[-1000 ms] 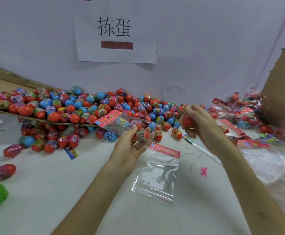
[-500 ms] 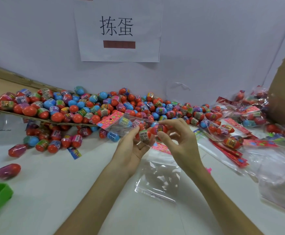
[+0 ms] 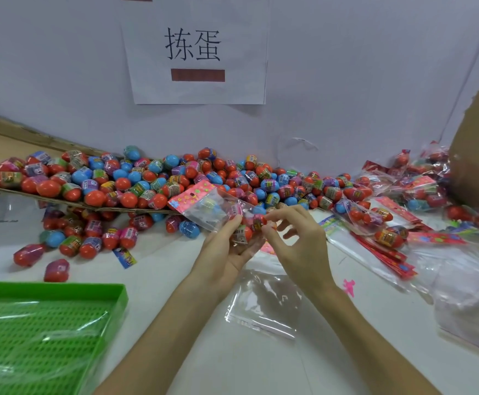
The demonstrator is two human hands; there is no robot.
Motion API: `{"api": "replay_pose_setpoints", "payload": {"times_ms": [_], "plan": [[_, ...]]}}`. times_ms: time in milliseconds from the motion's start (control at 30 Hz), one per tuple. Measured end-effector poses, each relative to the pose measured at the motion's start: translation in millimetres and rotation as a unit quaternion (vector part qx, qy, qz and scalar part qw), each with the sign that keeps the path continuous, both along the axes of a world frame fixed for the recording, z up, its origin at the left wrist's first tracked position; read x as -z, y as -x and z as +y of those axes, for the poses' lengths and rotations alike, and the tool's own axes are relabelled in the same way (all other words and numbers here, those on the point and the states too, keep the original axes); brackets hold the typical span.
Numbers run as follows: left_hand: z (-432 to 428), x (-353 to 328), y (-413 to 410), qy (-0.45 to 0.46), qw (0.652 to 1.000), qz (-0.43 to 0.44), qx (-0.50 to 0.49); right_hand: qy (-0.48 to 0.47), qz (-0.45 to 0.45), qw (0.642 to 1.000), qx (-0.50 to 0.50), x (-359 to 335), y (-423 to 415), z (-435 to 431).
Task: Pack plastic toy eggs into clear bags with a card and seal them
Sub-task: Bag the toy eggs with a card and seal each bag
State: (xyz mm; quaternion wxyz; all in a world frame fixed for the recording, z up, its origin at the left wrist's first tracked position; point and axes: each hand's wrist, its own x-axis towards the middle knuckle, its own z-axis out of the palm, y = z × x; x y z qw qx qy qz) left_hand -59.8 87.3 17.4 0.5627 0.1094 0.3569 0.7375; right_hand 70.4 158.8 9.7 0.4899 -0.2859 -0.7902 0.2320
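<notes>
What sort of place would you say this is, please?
Probably a small packing workbench: a heap of toy eggs against the wall, filled bags piled right, and a paper sign above.

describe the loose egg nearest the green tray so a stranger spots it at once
Find the green perforated tray at lower left. Just past its far rim, on the white table, lies a purple-and-red egg. It lies alone, nearer the tray than any other egg.

left hand (image 3: pixel 226 248) one | right hand (image 3: pixel 299 246) one | held bag (image 3: pixel 204 209) one | flat empty bag (image 3: pixel 264 305) one | green tray (image 3: pixel 61 287) one | wall sign (image 3: pixel 198 49) one | loose eggs (image 3: pixel 147 183) way past counting
</notes>
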Motion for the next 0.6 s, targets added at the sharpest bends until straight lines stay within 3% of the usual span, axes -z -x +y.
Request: {"api": "replay_pose_setpoints", "payload": {"times_ms": [467,600], "plan": [[1.4,3.8,-3.0,-0.008,0.999,0.026,0.023,-0.012,-0.059,0.996,-0.064,12.6,5.3,0.8],[1.5,5.2,-3.5,-0.002,0.999,0.015,0.036,-0.032,-0.038,0.998,-0.026,12.3,4.6,2.5]]}}
